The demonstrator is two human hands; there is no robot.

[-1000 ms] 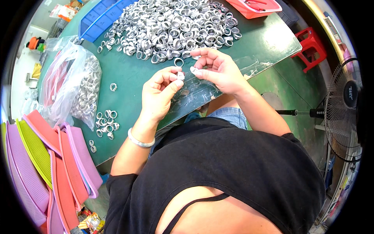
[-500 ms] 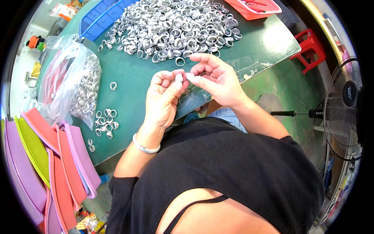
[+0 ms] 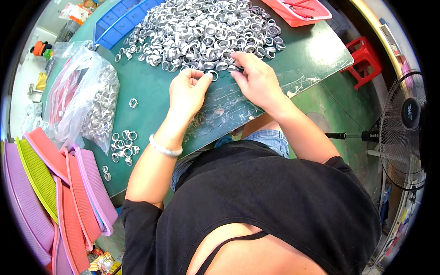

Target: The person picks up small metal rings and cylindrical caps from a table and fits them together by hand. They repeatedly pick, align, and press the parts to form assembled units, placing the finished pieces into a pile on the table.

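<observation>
A big heap of silvery metal rings (image 3: 206,34) lies at the far side of the green table (image 3: 160,105). At the heap's near edge, my left hand (image 3: 188,94) is closed in a pinch, with a metal ring (image 3: 214,75) at the tip of its thumb; part of that grip is hidden. Just to the right, my right hand (image 3: 259,82) has thumb and forefinger apart around another ring (image 3: 232,68) at the border of the heap. Farther left on the table are a lone ring (image 3: 133,103) and a small group of rings (image 3: 124,145).
A clear plastic bag (image 3: 98,101) of rings stands left, beside stacked coloured baskets (image 3: 73,192). Behind are a blue bin (image 3: 110,30) and a red basket (image 3: 298,19) holding red-handled tools. A red stool (image 3: 364,62) and a fan (image 3: 408,114) stand right.
My hands were together over the table's near edge, fingering a small ring. They have parted and moved forward to the heap, the left to the loose ring, the right to the heap's edge.
</observation>
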